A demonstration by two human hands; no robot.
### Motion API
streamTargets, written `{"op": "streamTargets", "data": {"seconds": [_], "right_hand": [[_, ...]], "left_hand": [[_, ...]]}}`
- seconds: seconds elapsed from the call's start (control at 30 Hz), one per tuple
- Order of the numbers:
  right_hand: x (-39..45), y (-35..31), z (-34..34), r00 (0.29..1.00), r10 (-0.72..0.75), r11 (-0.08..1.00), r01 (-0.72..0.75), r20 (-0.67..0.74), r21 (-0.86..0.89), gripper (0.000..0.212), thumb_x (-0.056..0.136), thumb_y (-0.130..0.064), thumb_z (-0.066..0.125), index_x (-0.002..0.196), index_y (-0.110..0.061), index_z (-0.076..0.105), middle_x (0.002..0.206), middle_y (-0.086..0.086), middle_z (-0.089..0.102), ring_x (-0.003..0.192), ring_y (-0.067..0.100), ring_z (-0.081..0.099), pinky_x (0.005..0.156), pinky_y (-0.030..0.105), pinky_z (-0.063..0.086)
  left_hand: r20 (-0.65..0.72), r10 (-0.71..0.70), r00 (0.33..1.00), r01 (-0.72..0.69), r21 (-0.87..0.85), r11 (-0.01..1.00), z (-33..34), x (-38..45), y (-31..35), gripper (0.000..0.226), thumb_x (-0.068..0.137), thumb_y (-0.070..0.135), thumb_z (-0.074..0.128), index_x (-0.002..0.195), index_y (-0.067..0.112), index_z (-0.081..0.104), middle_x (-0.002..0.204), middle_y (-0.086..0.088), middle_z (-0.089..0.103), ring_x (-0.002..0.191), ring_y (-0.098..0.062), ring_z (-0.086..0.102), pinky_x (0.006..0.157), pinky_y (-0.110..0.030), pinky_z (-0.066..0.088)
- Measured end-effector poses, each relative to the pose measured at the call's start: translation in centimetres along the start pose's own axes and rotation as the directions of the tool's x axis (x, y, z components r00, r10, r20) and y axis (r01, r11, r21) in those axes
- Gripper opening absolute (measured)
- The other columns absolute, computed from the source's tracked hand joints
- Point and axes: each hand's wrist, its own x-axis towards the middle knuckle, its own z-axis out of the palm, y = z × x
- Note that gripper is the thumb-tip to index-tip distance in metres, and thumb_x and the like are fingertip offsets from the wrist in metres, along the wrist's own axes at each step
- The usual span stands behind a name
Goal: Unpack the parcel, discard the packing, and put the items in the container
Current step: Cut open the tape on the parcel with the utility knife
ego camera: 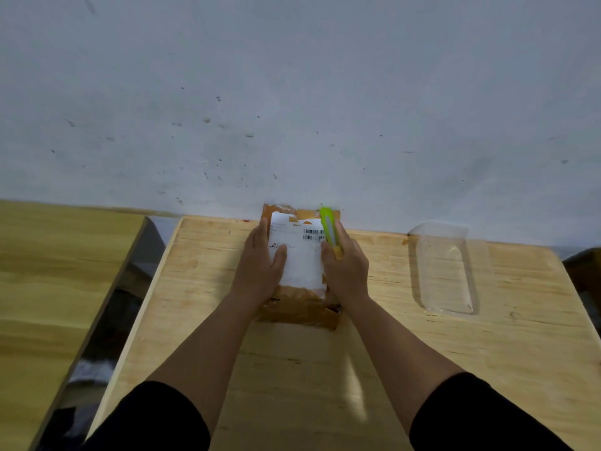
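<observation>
Your left hand lies flat, fingers straight, on the taped cardboard parcel at table centre, long axis running away from you; your right hand grips the green utility knife along its right edge, clear container well right

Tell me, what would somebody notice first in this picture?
Probably the bright green utility knife gripped in the right hand, over the right edge of the brown taped parcel mid-table by the wall. The left hand lies flat on the parcel's white label. A clear plastic container sits to the right.
</observation>
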Motion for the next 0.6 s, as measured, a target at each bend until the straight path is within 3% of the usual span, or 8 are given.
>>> {"op": "streamTargets", "data": {"seconds": [0.17,0.3,0.47,0.6], "right_hand": [[-1.4,-0.6,-1.0,0.998,0.015,1.0,-0.016,0.059,0.016,0.051,0.094,-0.024,0.046,0.143,-0.027,0.031,0.11,0.012,0.061,0.099,0.024,0.055,0.074,0.021,0.033],[-5.3,-1.4,-2.2,0.995,0.063,0.996,-0.067,0.075,0.056,0.05,0.095,-0.025,0.045,0.143,-0.03,0.03,0.098,0.004,0.055,0.094,0.021,0.053,0.072,0.022,0.031],[-12.8,-2.2,-3.0,0.986,0.145,0.984,-0.153,0.087,0.087,0.05,0.095,-0.032,0.045,0.143,-0.029,0.03,0.12,0.013,0.057,0.093,0.01,0.042,0.068,0.013,0.027],[-19.0,-2.6,-2.9,0.984,0.168,0.974,-0.174,0.05,0.147,0.049,0.094,-0.029,0.05,0.141,-0.027,0.035,0.117,0.014,0.058,0.093,0.011,0.045,0.068,0.01,0.03]], "left_hand": [[-0.025,-0.048,0.999,0.048,-0.012,0.999,-0.2,-2.3,0.2,0.065,0.094,0.027,0.046,0.147,0.012,0.012,0.147,-0.012,0.032,0.132,-0.023,0.033,0.104,-0.03,0.029],[0.02,-0.045,0.999,0.045,0.004,0.999,-1.5,-5.3,0.5,0.065,0.095,0.028,0.046,0.147,0.011,0.011,0.15,-0.012,0.026,0.136,-0.024,0.028,0.108,-0.031,0.026],[0.084,-0.018,0.996,0.017,0.016,1.0,-3.9,-11.5,-0.1,0.066,0.094,0.029,0.045,0.147,0.012,0.01,0.149,-0.013,0.028,0.133,-0.025,0.032,0.105,-0.031,0.029],[0.105,0.0,0.995,0.0,-0.003,1.0,-5.3,-16.7,-1.6,0.066,0.094,0.026,0.047,0.147,0.012,0.01,0.148,-0.013,0.029,0.132,-0.025,0.033,0.104,-0.029,0.029]]}}
